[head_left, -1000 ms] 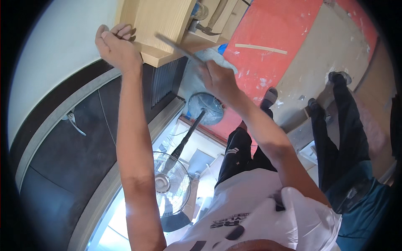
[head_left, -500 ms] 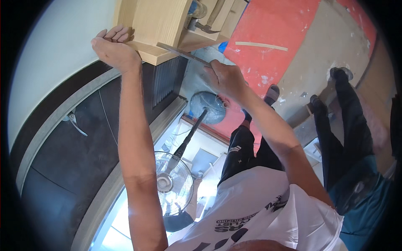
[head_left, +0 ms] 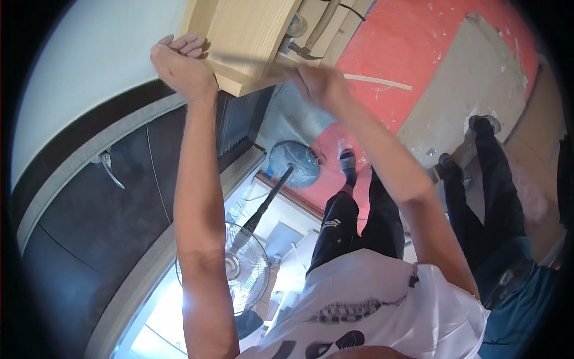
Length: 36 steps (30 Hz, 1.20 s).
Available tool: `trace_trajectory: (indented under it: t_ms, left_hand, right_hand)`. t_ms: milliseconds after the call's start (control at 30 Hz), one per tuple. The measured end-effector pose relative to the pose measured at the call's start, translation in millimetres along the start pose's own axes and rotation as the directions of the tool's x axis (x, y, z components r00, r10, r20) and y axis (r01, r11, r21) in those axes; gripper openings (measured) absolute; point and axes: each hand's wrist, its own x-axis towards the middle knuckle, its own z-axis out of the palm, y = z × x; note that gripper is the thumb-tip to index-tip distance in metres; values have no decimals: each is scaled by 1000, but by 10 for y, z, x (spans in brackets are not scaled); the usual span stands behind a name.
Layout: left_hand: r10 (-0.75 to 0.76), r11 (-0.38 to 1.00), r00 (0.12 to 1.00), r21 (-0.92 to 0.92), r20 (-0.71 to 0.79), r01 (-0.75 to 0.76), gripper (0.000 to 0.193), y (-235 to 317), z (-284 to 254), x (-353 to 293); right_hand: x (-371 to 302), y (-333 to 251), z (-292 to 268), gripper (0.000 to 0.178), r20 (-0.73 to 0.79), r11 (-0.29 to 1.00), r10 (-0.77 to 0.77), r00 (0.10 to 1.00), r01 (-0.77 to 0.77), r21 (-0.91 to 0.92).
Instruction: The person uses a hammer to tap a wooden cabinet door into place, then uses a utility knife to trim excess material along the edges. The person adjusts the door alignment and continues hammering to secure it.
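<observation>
At the top stands a pale wooden box [head_left: 245, 36], its near corner facing me. My left hand [head_left: 186, 70] is at its left edge, fingers bent over that side with the tips against the wood; the thumb is partly hidden. My right hand [head_left: 320, 87] is closed around a long, flat metal file [head_left: 248, 58], smeared by motion. The file reaches left from my fist across the box's near corner. Its contact with the wood is too blurred to make out.
A hammer [head_left: 314, 39] and a clear jar [head_left: 296, 26] lie in a wooden compartment beside the box. Below are a standing fan [head_left: 239, 269] and a dark door [head_left: 101, 197]. A wood strip [head_left: 382, 82] lies on the red floor cover. Another person [head_left: 502, 227] stands at right.
My right hand has moved slightly up and right, and the file now blurs across the box corner. The whole view has shifted a little; my left hand stays at the same edge.
</observation>
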Motion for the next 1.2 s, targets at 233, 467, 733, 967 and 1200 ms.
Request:
trace_trajectory:
  t_ms: [233, 467, 733, 967, 1200]
  left_hand:
    - [-9, 1000, 999, -19, -44, 9, 49, 15, -62, -51]
    - [24, 997, 997, -71, -80, -29, 44, -112, -49, -15]
    - [-28, 962, 992, -274, -120, -7, 37, -265, -6, -10]
    - [47, 985, 983, -154, -178, -75, 32, -183, -55, -77]
    - [-6, 999, 988, -49, -155, -2, 36, -5, 1, -93]
  right_hand:
    - [-438, -193, -144, 19, 120, 993, 113, 986, -107, -57]
    - [784, -44, -270, 16, -9, 944, 203, 979, -198, -266]
    - [103, -98, -268, 25, 249, 952, 177, 952, -101, -290]
    - [-226, -477, -420, 25, 281, 962, 118, 952, -39, -272]
    - [399, -449, -267, 25, 241, 897, 224, 944, -103, -429]
